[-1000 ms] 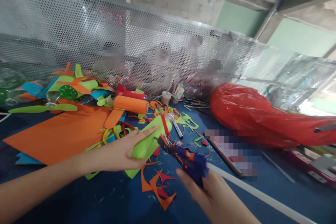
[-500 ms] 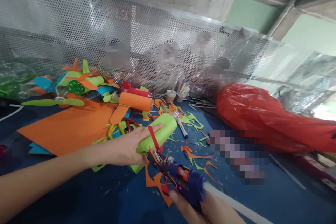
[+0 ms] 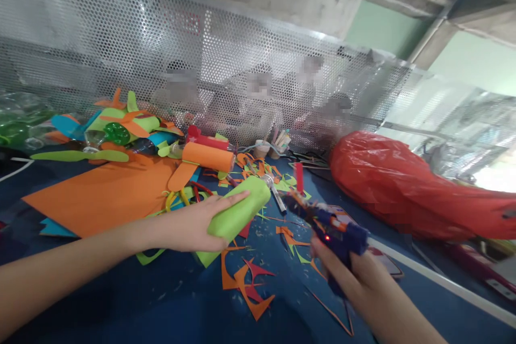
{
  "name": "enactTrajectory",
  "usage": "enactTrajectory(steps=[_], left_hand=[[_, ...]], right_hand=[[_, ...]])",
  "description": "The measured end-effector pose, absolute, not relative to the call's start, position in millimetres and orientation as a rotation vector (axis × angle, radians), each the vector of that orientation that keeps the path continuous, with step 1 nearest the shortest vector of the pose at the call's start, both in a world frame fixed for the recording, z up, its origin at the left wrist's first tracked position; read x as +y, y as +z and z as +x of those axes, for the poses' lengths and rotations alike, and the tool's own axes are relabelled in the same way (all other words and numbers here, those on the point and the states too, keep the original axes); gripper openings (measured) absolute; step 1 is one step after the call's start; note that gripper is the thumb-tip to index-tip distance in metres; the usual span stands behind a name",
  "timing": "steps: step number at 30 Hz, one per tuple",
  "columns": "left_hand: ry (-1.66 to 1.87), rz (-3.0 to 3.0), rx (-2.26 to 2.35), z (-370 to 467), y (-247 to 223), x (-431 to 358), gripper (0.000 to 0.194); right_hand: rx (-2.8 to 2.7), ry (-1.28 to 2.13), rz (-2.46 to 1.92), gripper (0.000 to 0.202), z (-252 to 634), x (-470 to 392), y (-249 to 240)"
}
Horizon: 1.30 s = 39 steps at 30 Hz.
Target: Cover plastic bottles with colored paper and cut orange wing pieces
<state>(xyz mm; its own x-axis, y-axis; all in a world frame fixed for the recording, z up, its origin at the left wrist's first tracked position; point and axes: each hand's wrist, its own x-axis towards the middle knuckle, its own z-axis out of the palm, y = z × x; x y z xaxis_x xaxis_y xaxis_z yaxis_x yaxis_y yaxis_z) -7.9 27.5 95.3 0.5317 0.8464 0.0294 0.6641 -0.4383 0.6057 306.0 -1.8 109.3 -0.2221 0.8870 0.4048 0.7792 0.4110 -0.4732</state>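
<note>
The left hand (image 3: 189, 228) was partly closed around the green-wrapped bottle (image 3: 242, 209), one finger stretched along its upper side, the palm against its near end. The bottle lay tilted above the middle of the tabletop (image 3: 161, 303), its clear neck pointing far and right. The right hand (image 3: 363, 279) was wrapped around the handle of a blue glue gun (image 3: 344, 236), right of the bottle and apart from it. A small red light glowed on the gun's side, and a white rod (image 3: 439, 278) ran from its rear toward the near right. A red strip (image 3: 299, 177) stood up by the nozzle; blur hid whether they touched.

A magenta box (image 3: 479, 274) at the right bore pale labels too small to read. Red marks behind the perforated screen (image 3: 121, 37) were illegible too.

The gun and right hand covered part of a phone-like slab (image 3: 389, 264), and most of the right hand's fingers were hidden. The right edge cut off a red plastic bag (image 3: 379, 177). People (image 3: 262, 107) beyond the screen were indistinct. The left forearm partly covered an orange sheet (image 3: 100, 199), while orange and red scraps (image 3: 252, 290) lay nearer than the bottle.
</note>
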Motion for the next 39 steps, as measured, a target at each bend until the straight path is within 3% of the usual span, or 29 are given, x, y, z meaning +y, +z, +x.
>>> enactTrajectory(steps=[3,8,12,16,19,21,28,39], left_hand=[[0.38,2.267,1.214,-14.6,101.9,30.5,0.096],[0.232,2.244,1.193,-24.2,119.5,31.8,0.099],[0.051,2.231,1.171,-26.4,128.7,30.2,0.099],[-0.013,2.25,1.138,-26.0,131.5,29.7,0.098],[0.012,2.288,1.103,-25.9,132.9,27.7,0.097],[0.041,2.295,1.083,-27.0,134.0,25.2,0.095],[-0.03,2.311,1.047,-33.7,134.5,30.4,0.096],[0.006,2.423,1.219,-22.4,128.4,40.3,0.093]], right_hand=[[-2.078,-0.175,-1.471,0.04,332.1,27.4,85.1],[-2.3,-0.237,-1.58,0.032,348.1,46.6,48.8],[-2.536,-0.061,-1.699,0.029,350.1,42.1,73.9],[-2.581,0.183,-1.456,0.042,333.7,40.7,129.2],[-2.599,0.277,-1.101,0.079,299.9,45.2,150.7],[-2.694,0.369,-0.922,0.089,275.8,51.5,151.0],[-2.706,0.75,-0.778,0.066,244.7,79.3,130.4],[-2.59,0.766,-0.857,0.062,252.9,92.1,104.2]])
